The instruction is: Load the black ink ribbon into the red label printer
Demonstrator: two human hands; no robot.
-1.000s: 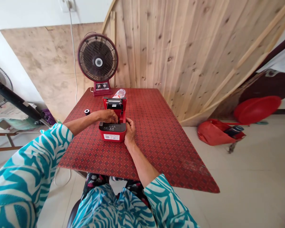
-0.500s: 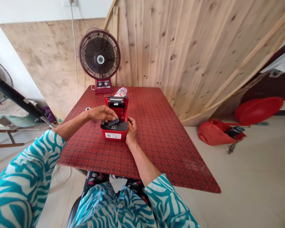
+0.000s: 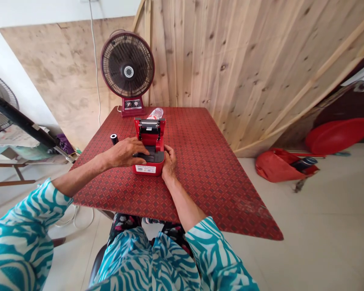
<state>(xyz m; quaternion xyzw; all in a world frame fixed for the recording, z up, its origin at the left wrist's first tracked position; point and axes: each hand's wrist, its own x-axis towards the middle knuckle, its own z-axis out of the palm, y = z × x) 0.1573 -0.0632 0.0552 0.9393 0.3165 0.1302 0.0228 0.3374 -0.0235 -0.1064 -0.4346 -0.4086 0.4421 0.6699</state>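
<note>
A red and black label printer [image 3: 148, 169] stands on the table with its lid [image 3: 149, 128] raised, showing a roller and metal bar inside. My right hand [image 3: 169, 161] grips its right side, fingers wrapped behind the corner. Over the front left of the black top lies my left hand [image 3: 125, 152], its fingers pressing down on a dark grey cloth [image 3: 151, 154] that is mostly covered. Left of the printer, a small black roll with a white end [image 3: 113, 139] stands near my left wrist.
A maroon table fan [image 3: 128, 72] stands at the table's back left. Behind the printer lies a clear plastic bottle [image 3: 156, 113]. The red patterned table [image 3: 206, 173] meets a wooden panel. On the floor at right are a red bag [image 3: 273, 165] and a red basin [image 3: 338, 135].
My left hand has moved left and lower across the printer's top, its fingers now flatter over the cloth. The small roll shows more fully. My right hand keeps its grip.
</note>
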